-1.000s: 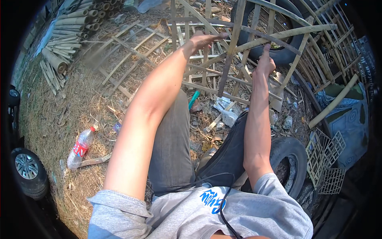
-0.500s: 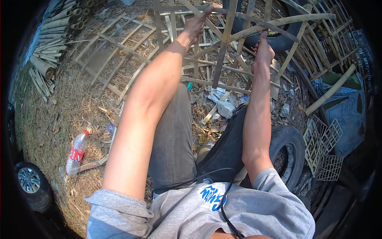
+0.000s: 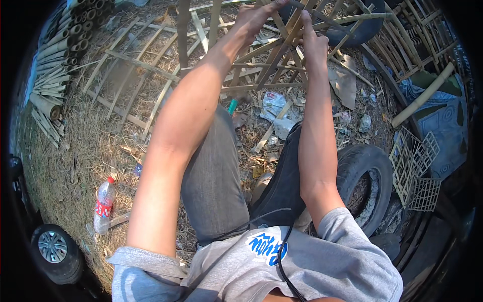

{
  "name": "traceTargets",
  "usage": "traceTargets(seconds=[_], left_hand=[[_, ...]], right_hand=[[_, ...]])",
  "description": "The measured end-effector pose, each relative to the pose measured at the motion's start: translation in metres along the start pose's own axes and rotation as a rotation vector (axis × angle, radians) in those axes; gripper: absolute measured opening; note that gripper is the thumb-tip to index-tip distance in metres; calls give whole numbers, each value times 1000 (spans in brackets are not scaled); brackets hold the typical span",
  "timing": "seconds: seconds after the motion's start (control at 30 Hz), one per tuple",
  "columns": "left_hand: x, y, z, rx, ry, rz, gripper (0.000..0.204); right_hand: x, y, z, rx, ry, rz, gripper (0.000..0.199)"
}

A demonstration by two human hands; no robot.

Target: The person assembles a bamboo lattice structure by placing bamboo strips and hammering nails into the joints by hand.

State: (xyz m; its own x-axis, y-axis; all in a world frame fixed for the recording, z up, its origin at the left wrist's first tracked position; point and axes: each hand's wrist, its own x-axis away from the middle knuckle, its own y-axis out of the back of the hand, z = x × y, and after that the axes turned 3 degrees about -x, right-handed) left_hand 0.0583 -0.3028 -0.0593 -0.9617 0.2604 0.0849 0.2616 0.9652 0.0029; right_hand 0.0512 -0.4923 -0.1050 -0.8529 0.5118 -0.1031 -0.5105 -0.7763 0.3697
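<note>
A lattice of split bamboo strips (image 3: pixel 274 65) stands out in front of me near the top of the view, its strips crossing at several angles. My left hand (image 3: pixel 251 22) is closed on it at the upper edge, thumb side stretched along a strip. To the right, my right hand (image 3: pixel 315 45) grips the same lattice near where strips cross, its index finger pointing up along them and the other fingers curled. The strips partly hide the fingertips of both hands. Beyond my left forearm, another open bamboo lattice (image 3: pixel 133 61) lies on the dry grass.
Cut bamboo poles (image 3: pixel 55 50) are piled at the far left. A plastic bottle (image 3: pixel 104 206) and a wheel (image 3: pixel 53 246) are at left. An old tyre (image 3: pixel 370 176) lies by my right knee, beside small bamboo grids (image 3: pixel 425 194). Another tyre (image 3: pixel 359 32) sits behind the lattice.
My right hand has moved up and left, closer to my left hand. The lattice has turned and its strips have drawn together between the hands. The view has shifted slightly.
</note>
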Motion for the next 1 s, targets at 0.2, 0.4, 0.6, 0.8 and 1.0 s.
traceTargets(seconds=[0.2, 0.4, 0.6, 0.8, 1.0], left_hand=[[-7, 27, 5, 28, -17, -50, 97], [-2, 19, -12, 107, 26, -67, 89], [47, 30, -45, 109, -122, -59, 49], [83, 30, -37, -22, -97, -80, 50], [108, 53, -20, -13, -1, -7, 46]], right_hand=[[20, -3, 41, -410, -147, 287, 77], [29, 21, 58, -128, -118, 196, 72], [77, 30, 80, -476, 264, 284, 52], [96, 41, 70, -370, 267, 377, 58], [122, 13, 51, -403, 113, 486, 64]])
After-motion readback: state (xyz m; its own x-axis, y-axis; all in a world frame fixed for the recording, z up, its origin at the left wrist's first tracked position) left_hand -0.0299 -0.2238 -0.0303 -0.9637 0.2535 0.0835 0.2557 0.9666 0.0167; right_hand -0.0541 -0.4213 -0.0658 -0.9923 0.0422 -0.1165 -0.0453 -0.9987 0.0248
